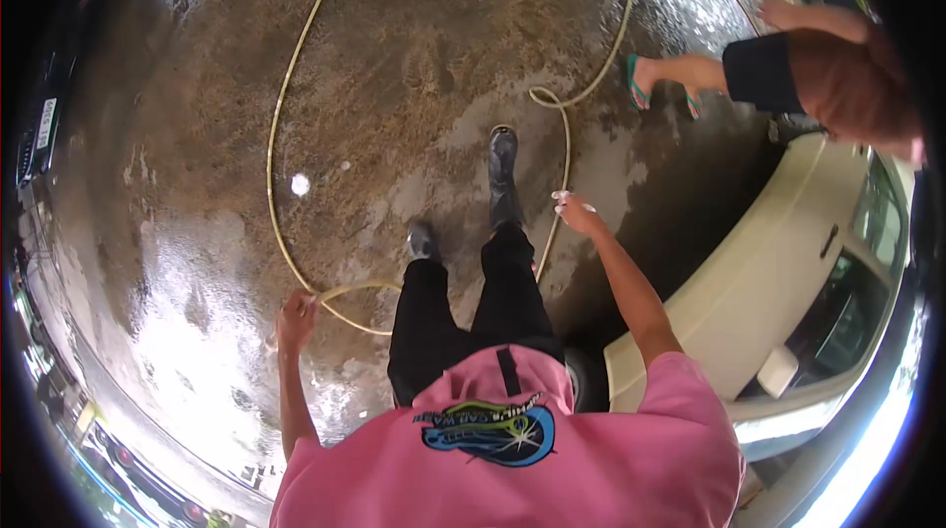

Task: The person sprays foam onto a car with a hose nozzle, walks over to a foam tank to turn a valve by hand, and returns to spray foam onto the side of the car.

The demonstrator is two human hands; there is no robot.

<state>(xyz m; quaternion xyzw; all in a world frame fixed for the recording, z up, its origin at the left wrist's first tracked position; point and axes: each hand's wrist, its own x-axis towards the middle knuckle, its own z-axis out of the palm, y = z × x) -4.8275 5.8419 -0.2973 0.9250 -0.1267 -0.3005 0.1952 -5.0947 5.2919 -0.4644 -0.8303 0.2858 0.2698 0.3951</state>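
Observation:
At the left, my left hand is closed at a yellowish hose, whose nearer stretch runs from my fingertips toward my leg. My right hand is held out over the floor at centre right, its fingers partly spread, with white foam on them. Close by its fingertips, another stretch of hose passes, with no clear grip on it. Below both hands are my dark boots and black trousers.
A pale car stands at the right, close to my right arm. Beyond it, another person in shorts and green flip-flops is at the upper right. Hose loops cross the wet floor. A vehicle with a licence plate shows at far left.

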